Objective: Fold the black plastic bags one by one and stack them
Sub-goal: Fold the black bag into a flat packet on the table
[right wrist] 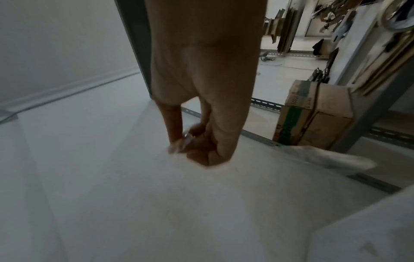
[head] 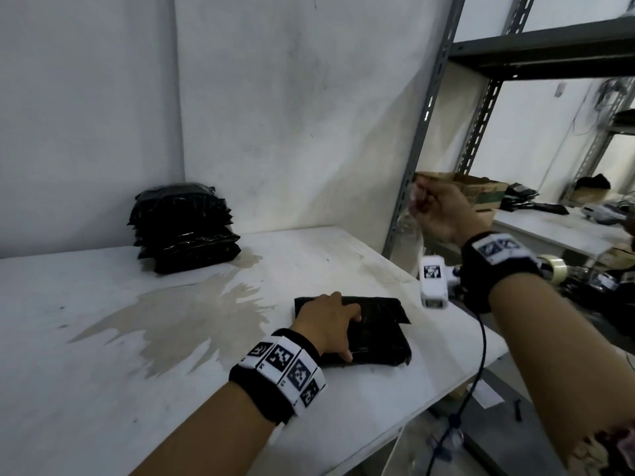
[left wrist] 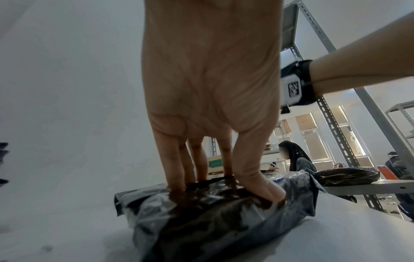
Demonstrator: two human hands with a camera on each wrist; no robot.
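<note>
A folded black plastic bag (head: 378,324) lies on the white table (head: 103,355) near its right edge. My left hand (head: 330,321) lies on its left half and presses it down; in the left wrist view the straight fingers (left wrist: 177,177) and thumb dent the bag (left wrist: 212,226). A stack of folded black bags (head: 185,225) stands at the back against the wall. My right hand (head: 433,204) is raised beyond the table's right edge. There it pinches a thin clear strip (head: 410,231), which looks like tape and shows blurred at the fingertips (right wrist: 181,141).
A pale stain (head: 192,314) spreads across the table's middle. A grey metal rack upright (head: 422,142) rises just right of the table. Behind it are a cardboard box (head: 477,190), a tape roll (head: 553,266) and another table with black bags (head: 519,197). A person (left wrist: 295,159) sits farther off.
</note>
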